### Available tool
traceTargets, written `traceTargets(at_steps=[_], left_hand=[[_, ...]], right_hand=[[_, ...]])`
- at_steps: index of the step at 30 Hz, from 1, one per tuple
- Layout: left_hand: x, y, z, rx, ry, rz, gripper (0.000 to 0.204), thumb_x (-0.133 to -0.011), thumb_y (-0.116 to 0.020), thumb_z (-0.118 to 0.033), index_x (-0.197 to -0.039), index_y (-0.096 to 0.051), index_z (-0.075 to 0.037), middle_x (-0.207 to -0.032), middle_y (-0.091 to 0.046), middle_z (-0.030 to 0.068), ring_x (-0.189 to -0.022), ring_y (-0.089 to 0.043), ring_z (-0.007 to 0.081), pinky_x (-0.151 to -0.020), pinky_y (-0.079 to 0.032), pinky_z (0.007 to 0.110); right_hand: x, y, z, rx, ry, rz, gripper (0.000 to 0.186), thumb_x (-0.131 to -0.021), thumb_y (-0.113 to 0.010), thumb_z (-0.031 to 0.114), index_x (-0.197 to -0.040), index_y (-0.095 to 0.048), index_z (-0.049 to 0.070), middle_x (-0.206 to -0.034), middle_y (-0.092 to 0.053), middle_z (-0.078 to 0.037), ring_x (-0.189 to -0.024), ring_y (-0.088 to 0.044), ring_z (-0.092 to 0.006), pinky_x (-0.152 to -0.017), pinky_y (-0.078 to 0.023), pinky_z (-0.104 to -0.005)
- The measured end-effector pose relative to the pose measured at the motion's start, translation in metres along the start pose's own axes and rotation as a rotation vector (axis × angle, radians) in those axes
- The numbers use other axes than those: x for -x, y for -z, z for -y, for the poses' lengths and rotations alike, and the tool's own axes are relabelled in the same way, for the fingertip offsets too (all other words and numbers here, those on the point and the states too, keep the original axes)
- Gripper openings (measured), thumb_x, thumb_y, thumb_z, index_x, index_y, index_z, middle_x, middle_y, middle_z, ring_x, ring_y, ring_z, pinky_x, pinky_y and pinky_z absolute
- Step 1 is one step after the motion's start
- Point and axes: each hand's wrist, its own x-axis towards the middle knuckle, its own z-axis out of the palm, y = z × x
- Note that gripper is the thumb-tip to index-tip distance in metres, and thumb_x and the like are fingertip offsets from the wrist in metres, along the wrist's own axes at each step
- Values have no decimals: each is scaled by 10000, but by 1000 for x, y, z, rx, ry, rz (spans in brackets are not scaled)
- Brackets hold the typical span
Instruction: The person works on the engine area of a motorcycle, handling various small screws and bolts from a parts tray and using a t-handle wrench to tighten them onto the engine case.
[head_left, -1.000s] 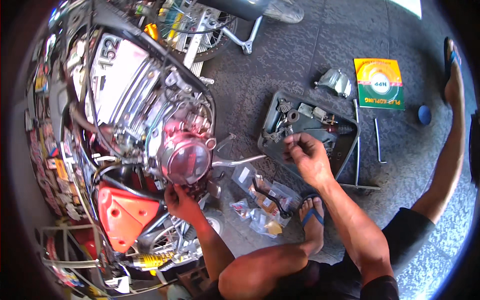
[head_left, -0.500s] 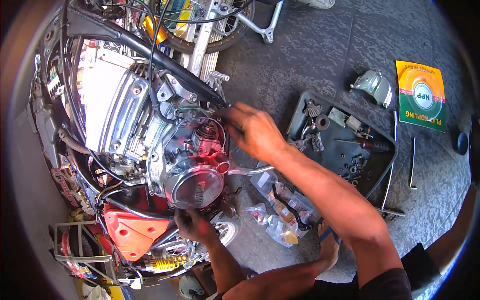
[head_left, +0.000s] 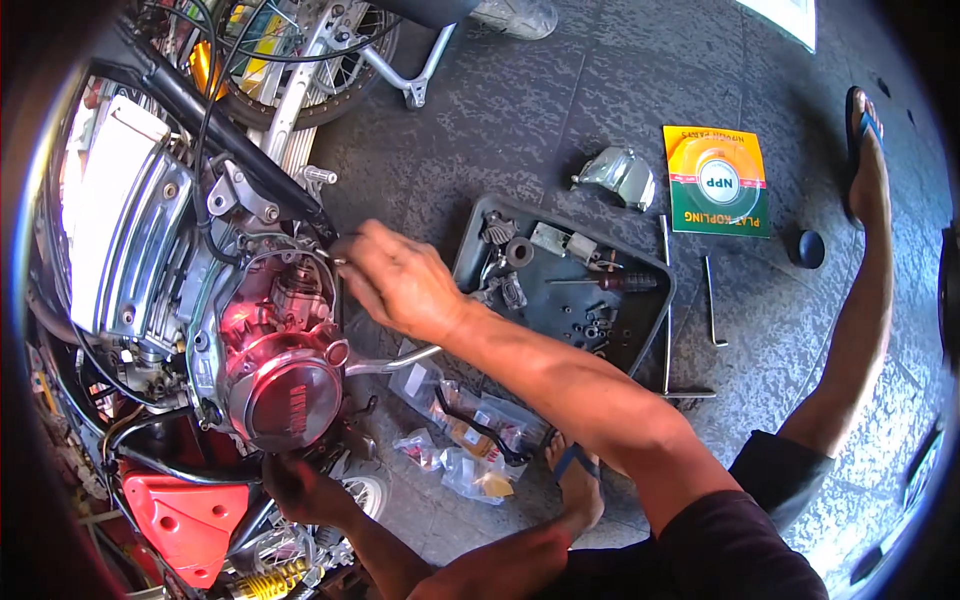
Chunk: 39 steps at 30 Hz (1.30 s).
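A silver engine side cover [head_left: 285, 400] with a round raised cap sits against the motorcycle engine [head_left: 150, 215]; red light falls on its middle. My right hand [head_left: 405, 285] reaches across to the cover's upper right edge, thumb and fingers pinched there. A small shiny bit shows at the fingertips, too small to name. Below the round cap, my left hand [head_left: 300, 490] grips the cover's lower edge with bent fingers. Shadow and the cover partly hide those fingertips.
Right of the engine lies a grey tray [head_left: 625, 350] with bolts, gears and a screwdriver [head_left: 610, 283]. Beyond it are a chrome cover [head_left: 617, 177], a green-orange package [head_left: 717, 215] and metal rods. Plastic bags [head_left: 470, 470] lie near my foot. A red side panel [head_left: 185, 520] sits below the engine.
The view has swung right, so the engine and tray sit further left. Both hands stay at the cover's edges. My other leg and sandalled foot now show at the right.
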Motion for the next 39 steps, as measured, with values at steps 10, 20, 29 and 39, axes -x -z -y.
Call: traceTargets(at_steps=[10, 20, 29, 39], left_hand=[[54, 1, -65, 760, 232, 860, 188, -896, -642, -173, -931, -639, 12, -832, -620, 76, -798, -607, 152, -714, -501, 275], [78, -4, -88, 872, 584, 1756, 230, -937, -641, -218, -985, -662, 6, -727, -602, -5, -614, -530, 57, -534, -423, 223], [89, 6, -84, 844, 205, 1750, 177, -920, -651, -134, -950, -681, 38, -775, -675, 61, -716, -629, 109, -647, -503, 273], [90, 8, -86, 777, 150, 1768, 129, -881, -690, -76, -910, -680, 49, -793, -677, 73, -745, -634, 113, -665, -509, 279]], right_hand=[[102, 96, 70, -510, -1129, 110, 218, -961, -568, 115, -1146, -626, 16, -910, -685, -34, -615, -432, -18, -576, -365, -186], [137, 145, 140, -857, -1550, 91, 345, -1000, -514, 163, -1237, -529, -87, -1108, -660, -192, -947, -678, -266, -861, -551, -383], [156, 153, 161, -1146, -1698, 66, 640, -1025, -329, 445, -1283, -489, -119, -1159, -637, -238, -1054, -635, -347, -957, -497, -479], [168, 159, 163, -1120, -1657, 56, 707, -997, -382, 517, -1311, -485, -108, -1184, -636, -211, -1069, -630, -296, -965, -492, -435]])
